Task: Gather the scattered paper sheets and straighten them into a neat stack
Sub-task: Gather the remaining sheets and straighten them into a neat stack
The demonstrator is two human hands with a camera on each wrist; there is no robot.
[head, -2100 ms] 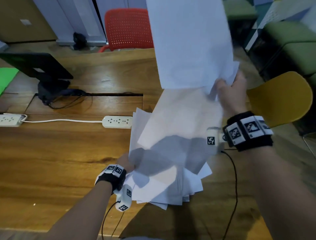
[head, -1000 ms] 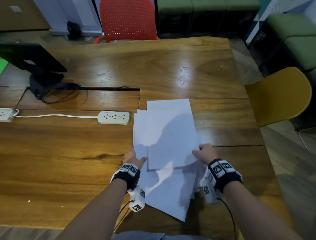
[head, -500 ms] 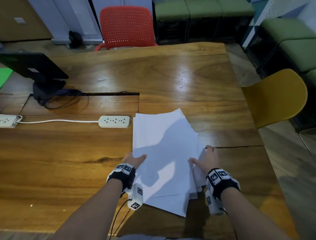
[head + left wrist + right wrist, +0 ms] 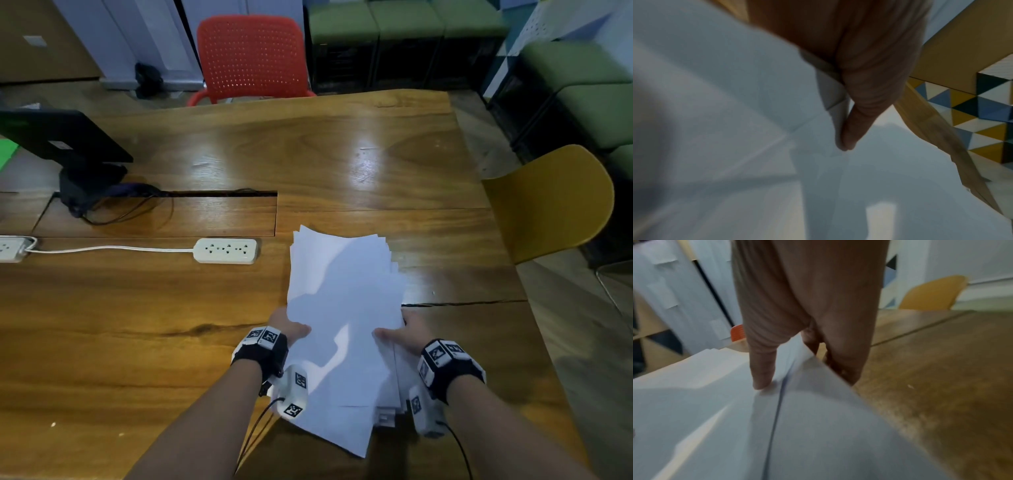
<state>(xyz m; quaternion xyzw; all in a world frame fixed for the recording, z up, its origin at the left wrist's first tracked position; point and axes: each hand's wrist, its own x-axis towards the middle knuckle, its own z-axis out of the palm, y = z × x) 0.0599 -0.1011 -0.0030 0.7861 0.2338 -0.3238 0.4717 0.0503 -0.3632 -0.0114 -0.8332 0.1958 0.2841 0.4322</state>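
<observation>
A loose bundle of white paper sheets [image 4: 342, 308] is held between both hands above the wooden table [image 4: 171, 308], its edges fanned and uneven at the far end and near corner. My left hand [image 4: 289, 330] grips the bundle's left edge, thumb on top, fingers hidden beneath. My right hand [image 4: 402, 334] grips the right edge the same way. In the left wrist view the thumb [image 4: 851, 133] presses on the top sheet [image 4: 735, 129]. In the right wrist view a thumb [image 4: 762, 369] lies on the paper [image 4: 797, 434] with fingers [image 4: 844, 366] curled under its edge.
A white power strip [image 4: 226, 250] with its cable lies left of the sheets. A dark monitor [image 4: 58, 137] stands at the far left. A red chair [image 4: 251, 58] is behind the table and a yellow chair [image 4: 551, 202] at its right edge.
The right hand laid the raised sheets onto the pile. Both hands then closed in on the pile's sides and drew the fanned sheets closer together, lifting them.
</observation>
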